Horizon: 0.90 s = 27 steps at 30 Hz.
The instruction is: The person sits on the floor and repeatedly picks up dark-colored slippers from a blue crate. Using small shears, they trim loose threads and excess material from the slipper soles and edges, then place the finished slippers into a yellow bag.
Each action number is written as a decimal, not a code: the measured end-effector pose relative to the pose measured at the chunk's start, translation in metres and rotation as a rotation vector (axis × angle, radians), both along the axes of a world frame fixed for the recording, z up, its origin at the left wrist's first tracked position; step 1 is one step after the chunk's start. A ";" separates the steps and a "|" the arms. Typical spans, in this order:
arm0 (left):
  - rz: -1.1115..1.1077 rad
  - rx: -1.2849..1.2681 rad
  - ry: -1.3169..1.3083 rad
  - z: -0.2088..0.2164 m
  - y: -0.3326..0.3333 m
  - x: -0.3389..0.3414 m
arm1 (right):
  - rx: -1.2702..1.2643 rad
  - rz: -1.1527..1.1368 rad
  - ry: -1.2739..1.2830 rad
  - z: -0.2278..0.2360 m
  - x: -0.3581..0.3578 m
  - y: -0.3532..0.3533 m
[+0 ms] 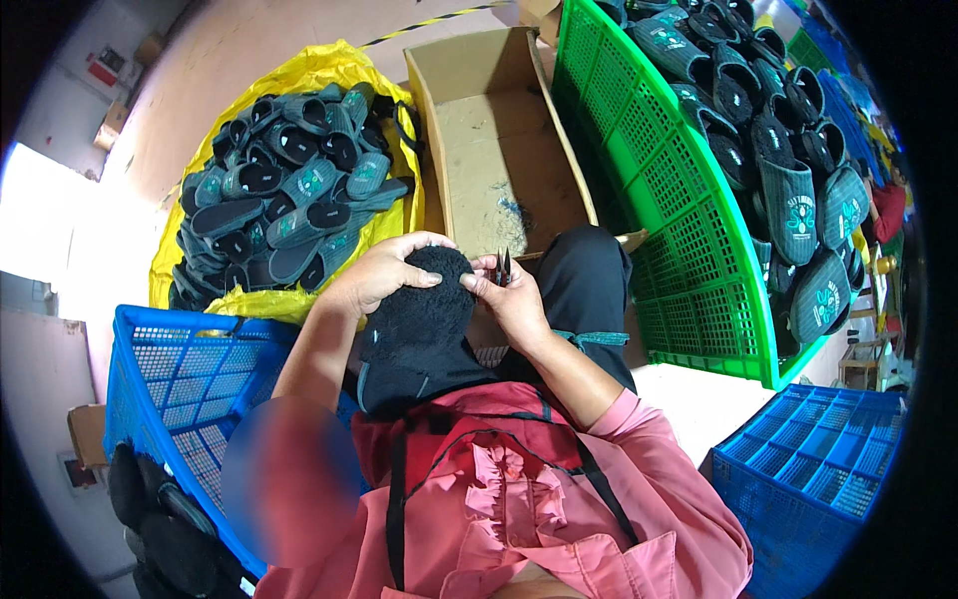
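Observation:
A black fuzzy slipper (437,304) is held over my lap, its rounded end pointing away from me. My left hand (384,275) grips its left edge, with the thumb pressed on the plush surface. My right hand (512,304) pinches the right edge near the rounded end between thumb and fingers. Small dark thread snips (503,266) stick up from the fingers of that same hand, blades pointing away from me. The slipper's near end merges with my dark clothing, so its outline there is hard to tell.
Ahead lies an open cardboard box (479,125) with dark lint and thread scraps. At left, a yellow sack (304,65) holds piled grey slippers (289,200). A green crate (654,160) of slippers stands right. Blue crates (190,349) flank me; dark slippers (165,529) lie lower left.

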<state>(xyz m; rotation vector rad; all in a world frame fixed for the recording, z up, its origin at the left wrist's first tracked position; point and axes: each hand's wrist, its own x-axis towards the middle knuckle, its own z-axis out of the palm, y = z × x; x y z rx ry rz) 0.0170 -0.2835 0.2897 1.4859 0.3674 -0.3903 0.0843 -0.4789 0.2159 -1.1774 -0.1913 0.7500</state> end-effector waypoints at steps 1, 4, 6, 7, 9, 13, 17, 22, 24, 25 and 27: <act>0.007 0.011 0.008 -0.003 0.000 0.004 | -0.057 -0.034 0.008 0.001 0.003 0.002; 0.031 -0.044 -0.009 -0.013 0.001 0.008 | -0.148 -0.026 0.073 -0.001 0.016 0.002; 0.039 -0.065 -0.067 -0.024 0.007 0.009 | -0.115 -0.007 0.078 0.003 0.020 0.004; 0.047 -0.073 -0.047 -0.019 0.007 0.010 | -0.114 -0.004 0.097 0.000 0.023 0.003; 0.028 -0.048 -0.090 -0.020 0.011 0.012 | -0.083 -0.029 0.160 -0.002 0.029 0.004; 0.098 -0.204 -0.114 -0.028 0.022 0.009 | -0.013 -0.062 0.216 0.002 0.040 0.012; 0.208 -0.498 -0.139 -0.029 0.026 0.006 | 0.104 -0.014 0.186 0.010 0.049 0.022; 0.226 -0.572 -0.223 -0.037 0.032 -0.001 | 0.202 0.053 0.189 0.032 0.050 0.030; 0.226 -0.537 -0.240 -0.039 0.035 0.000 | 0.182 0.059 0.266 0.039 0.051 0.030; 0.218 -0.523 -0.254 -0.040 0.036 0.003 | 0.171 0.056 0.298 0.042 0.054 0.028; 0.268 -0.483 -0.287 -0.047 0.041 0.006 | 0.153 0.090 0.281 0.032 0.055 0.026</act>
